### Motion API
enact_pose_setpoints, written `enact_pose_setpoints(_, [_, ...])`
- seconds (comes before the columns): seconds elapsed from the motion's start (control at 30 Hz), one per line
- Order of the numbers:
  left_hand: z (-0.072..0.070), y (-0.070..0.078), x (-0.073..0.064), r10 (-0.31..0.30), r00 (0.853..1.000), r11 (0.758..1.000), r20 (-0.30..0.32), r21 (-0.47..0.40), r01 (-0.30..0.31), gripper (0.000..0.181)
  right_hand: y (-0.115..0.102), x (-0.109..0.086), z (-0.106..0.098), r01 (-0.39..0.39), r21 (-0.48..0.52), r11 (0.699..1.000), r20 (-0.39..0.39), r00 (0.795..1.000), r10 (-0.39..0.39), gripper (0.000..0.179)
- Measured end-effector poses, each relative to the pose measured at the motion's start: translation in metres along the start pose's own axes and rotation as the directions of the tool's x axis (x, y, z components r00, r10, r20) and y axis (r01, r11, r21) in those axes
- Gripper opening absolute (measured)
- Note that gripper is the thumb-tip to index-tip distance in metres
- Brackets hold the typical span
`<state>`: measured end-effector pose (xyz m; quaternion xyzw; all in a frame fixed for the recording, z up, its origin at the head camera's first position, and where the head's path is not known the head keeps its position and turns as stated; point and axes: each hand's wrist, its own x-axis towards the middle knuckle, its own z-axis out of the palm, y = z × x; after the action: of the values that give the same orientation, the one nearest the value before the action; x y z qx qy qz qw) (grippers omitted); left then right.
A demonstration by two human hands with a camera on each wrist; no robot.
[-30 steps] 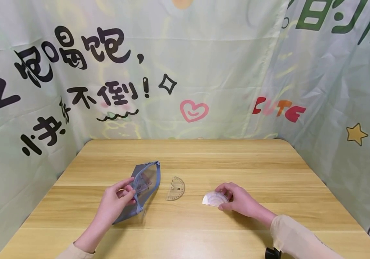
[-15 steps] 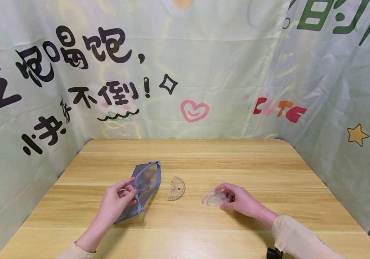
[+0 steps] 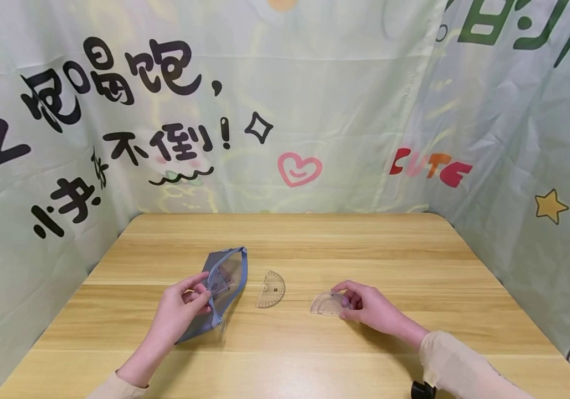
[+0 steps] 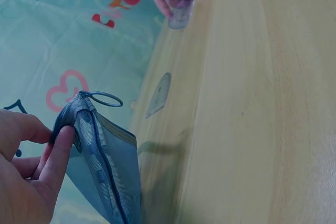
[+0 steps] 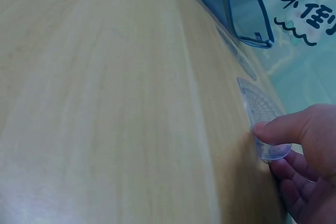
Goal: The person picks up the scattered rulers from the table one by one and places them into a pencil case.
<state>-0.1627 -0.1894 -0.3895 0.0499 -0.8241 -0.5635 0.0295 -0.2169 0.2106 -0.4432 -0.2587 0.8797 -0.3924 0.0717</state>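
My left hand [image 3: 180, 305] pinches the near edge of a blue zippered mesh pouch [image 3: 239, 285], whose mouth gapes toward the right. Through the mesh a clear ruler-like piece with markings [image 3: 222, 281] shows inside. In the left wrist view the zipper pull ring [image 4: 105, 98] hangs at the pouch's end. On the right, my right hand [image 3: 369, 305] grips a clear protractor [image 3: 327, 304] between thumb and fingers, close to the tabletop; the right wrist view shows the thumb over the protractor [image 5: 257, 103]. Between the hands, a second clear protractor [image 3: 271, 290] lies flat, touched by neither.
The wooden table [image 3: 289, 238] has a printed fabric backdrop [image 3: 344, 111] behind it and at both sides. A small black object [image 3: 422, 390] shows beside the right sleeve at the lower edge.
The protractor in my right hand has tilted slightly, and its bright glare has faded. The left hand and the pouch stay nearly where they were.
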Motion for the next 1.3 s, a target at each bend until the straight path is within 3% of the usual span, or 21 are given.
enact_pose_setpoints(0.33, [0.0005, -0.0005, -0.0006, 0.002, 1.0, 1.0, 0.003, -0.016, -0.002, 0.047, -0.0026, 0.0003, 0.0019, -0.018, -0.027, 0.999, -0.036, 0.999, 0.017, 0.043])
enact_pose_setpoints(1.3, [0.0031, -0.0003, 0.0019, 0.009, 1.0, 0.999, 0.024, -0.046, -0.008, 0.048, -0.0083, 0.0008, 0.0022, 0.018, -0.183, 0.983, -0.097, 0.995, -0.036, 0.034])
